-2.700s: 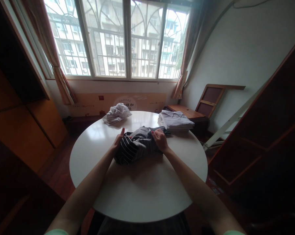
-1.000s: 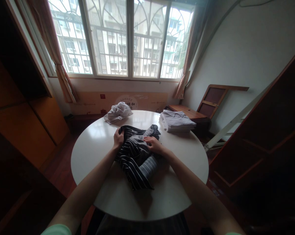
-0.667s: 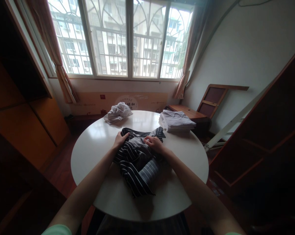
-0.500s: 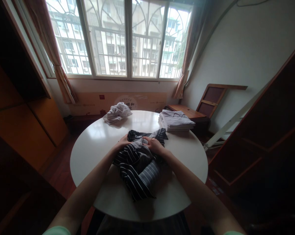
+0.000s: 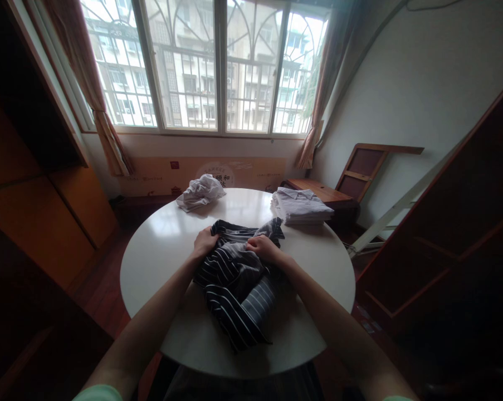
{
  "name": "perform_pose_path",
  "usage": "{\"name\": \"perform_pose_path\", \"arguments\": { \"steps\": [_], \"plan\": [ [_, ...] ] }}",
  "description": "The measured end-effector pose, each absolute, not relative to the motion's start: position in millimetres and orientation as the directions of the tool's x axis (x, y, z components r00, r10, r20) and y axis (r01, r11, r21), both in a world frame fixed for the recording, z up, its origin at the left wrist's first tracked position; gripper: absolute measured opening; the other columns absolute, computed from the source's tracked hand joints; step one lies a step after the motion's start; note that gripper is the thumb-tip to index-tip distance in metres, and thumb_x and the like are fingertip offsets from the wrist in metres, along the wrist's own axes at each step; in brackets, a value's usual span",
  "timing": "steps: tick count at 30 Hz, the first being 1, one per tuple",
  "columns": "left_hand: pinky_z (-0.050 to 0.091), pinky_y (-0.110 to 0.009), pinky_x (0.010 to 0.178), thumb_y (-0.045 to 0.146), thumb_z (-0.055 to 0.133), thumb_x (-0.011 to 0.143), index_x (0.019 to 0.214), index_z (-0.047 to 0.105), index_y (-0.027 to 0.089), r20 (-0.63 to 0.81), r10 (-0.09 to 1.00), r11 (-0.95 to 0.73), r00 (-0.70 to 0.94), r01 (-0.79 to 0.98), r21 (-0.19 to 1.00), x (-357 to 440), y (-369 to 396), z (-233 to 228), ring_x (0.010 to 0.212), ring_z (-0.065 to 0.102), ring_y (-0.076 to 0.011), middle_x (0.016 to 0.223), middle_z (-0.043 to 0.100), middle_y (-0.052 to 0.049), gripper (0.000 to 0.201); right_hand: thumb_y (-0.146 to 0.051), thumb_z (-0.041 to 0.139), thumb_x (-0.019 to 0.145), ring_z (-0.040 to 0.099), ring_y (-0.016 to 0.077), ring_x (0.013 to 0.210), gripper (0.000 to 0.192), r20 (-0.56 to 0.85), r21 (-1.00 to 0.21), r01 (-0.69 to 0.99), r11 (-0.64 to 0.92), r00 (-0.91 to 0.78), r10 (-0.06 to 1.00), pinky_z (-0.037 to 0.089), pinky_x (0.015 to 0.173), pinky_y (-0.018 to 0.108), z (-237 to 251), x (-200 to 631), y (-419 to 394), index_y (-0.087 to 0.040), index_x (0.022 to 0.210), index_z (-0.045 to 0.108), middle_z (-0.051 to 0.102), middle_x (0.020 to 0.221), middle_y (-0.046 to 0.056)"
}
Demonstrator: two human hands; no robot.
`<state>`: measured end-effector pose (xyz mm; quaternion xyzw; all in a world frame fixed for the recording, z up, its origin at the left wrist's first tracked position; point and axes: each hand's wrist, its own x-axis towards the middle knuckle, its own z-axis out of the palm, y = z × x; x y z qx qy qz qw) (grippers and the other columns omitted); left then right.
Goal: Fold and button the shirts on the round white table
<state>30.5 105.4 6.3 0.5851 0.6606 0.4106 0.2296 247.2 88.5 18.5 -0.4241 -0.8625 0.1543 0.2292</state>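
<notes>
A black shirt with white stripes (image 5: pixel 234 273) lies crumpled on the white round table (image 5: pixel 155 284), its grey inner side partly showing. At the shirt's upper left edge, my left hand (image 5: pixel 205 241) is closed on the cloth. My right hand (image 5: pixel 263 248) grips a fold near the upper right part of it, fingers curled in. One striped piece, which looks like a sleeve, hangs toward the table's near edge. The fingertips of both hands are partly hidden by the fabric.
A crumpled white garment (image 5: pixel 201 192) sits at the table's far left. Folded white shirts (image 5: pixel 301 205) are stacked at the far right. Beyond the table stand a wooden chair (image 5: pixel 357 172) and a white ladder (image 5: pixel 393 214); a wooden cabinet (image 5: pixel 67 211) is on the left.
My left hand has shifted slightly left, pulling the shirt's upper edge with it. My right hand's fingers have curled from spread into a grip. The lower striped end has slid slightly nearer.
</notes>
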Motion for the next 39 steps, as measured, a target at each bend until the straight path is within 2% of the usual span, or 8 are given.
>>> {"name": "perform_pose_path", "arguments": {
  "steps": [7,12,17,20,25,29,34,39],
  "plan": [
    [0.049,-0.029,0.073,0.031,0.051,0.075,0.091,0.059,0.013,0.167,0.746,0.026,-0.645,0.278,0.96,11.6,116.8,5.8,0.082,0.062,-0.0203,0.095,0.065,-0.013,0.025,-0.035,0.048,0.081,0.028,0.0066,0.046,0.042,0.231,-0.434,0.711,0.554,-0.506,0.831,0.022,0.049,0.023,20.9,246.8,86.0,-0.014,0.044,0.048,0.033,0.044,-0.003],
    [0.048,-0.03,0.078,0.027,0.052,0.073,0.088,0.06,0.013,0.184,0.737,-0.141,-0.65,0.118,0.983,20.8,114.6,10.2,0.083,0.061,-0.0183,0.092,0.065,-0.009,0.022,-0.04,0.046,0.083,0.036,0.0093,0.048,0.044,0.147,-0.347,0.804,0.483,-0.462,0.875,0.024,0.051,0.025,28.9,243.6,78.4,-0.015,0.047,0.052,0.047,0.048,0.001],
    [0.048,-0.027,0.064,0.043,0.062,0.066,0.079,0.061,0.011,0.204,0.912,-0.202,-0.356,0.043,0.978,44.5,101.6,23.2,0.07,0.058,-0.0167,0.072,0.064,-0.005,0.034,-0.041,0.045,0.084,0.054,0.0162,0.067,0.03,0.158,-0.309,0.867,0.391,-0.358,0.92,0.033,0.058,0.024,23.2,240.8,79.7,-0.016,0.084,0.061,0.063,0.074,0.006],
    [0.046,-0.026,0.058,0.05,0.066,0.06,0.079,0.062,0.01,0.136,0.987,-0.129,-0.09,0.084,0.988,54.7,89.1,29.9,0.064,0.056,-0.0163,0.068,0.063,-0.004,0.044,-0.038,0.043,0.086,0.058,0.0184,0.077,0.037,0.207,-0.349,0.876,0.332,-0.273,0.939,0.038,0.066,0.025,18.6,241.3,81.8,-0.015,0.114,0.05,0.064,0.087,0.008],
    [0.047,-0.029,0.069,0.045,0.068,0.061,0.096,0.063,0.011,0.056,0.889,-0.152,0.454,0.179,0.972,59.7,71.9,35.7,0.079,0.06,-0.021,0.087,0.066,-0.007,0.049,-0.034,0.057,0.077,0.058,0.0212,0.09,0.07,0.217,-0.322,0.887,0.332,-0.272,0.938,0.041,0.073,0.027,17.0,247.4,85.9,-0.023,0.138,0.024,0.048,0.124,0.012],
    [0.045,-0.031,0.082,0.036,0.073,0.057,0.103,0.061,0.015,-0.039,0.73,-0.221,0.682,0.289,0.931,57.6,69.2,38.8,0.095,0.057,-0.0237,0.095,0.065,-0.005,0.052,-0.031,0.06,0.072,0.056,0.0226,0.096,0.066,0.128,-0.328,0.866,0.377,-0.354,0.926,0.041,0.074,0.027,22.0,253.2,88.7,-0.022,0.132,0.036,0.054,0.12,0.01],
    [0.043,-0.033,0.087,0.029,0.075,0.054,0.113,0.055,0.017,-0.163,0.582,-0.247,0.797,0.365,0.898,52.7,68.8,44.6,0.099,0.055,-0.0236,0.103,0.062,-0.004,0.063,-0.033,0.056,0.071,0.058,0.0183,0.078,0.021,0.018,-0.404,0.794,0.453,-0.489,0.872,0.039,0.064,0.023,33.5,258.2,86.3,-0.018,0.083,0.064,0.066,0.082,0.003],
    [0.043,-0.032,0.086,0.026,0.076,0.048,0.123,0.044,0.02,-0.096,0.591,-0.389,0.801,0.387,0.836,56.3,67.4,40.4,0.101,0.053,-0.0236,0.112,0.058,-0.004,0.082,-0.027,0.056,0.068,0.055,0.0166,0.07,0.015,0.22,-0.416,0.833,0.366,-0.298,0.929,0.035,0.058,0.022,37.7,253.5,81.3,-0.018,0.08,0.06,0.063,0.075,0.003]
  ]
}}
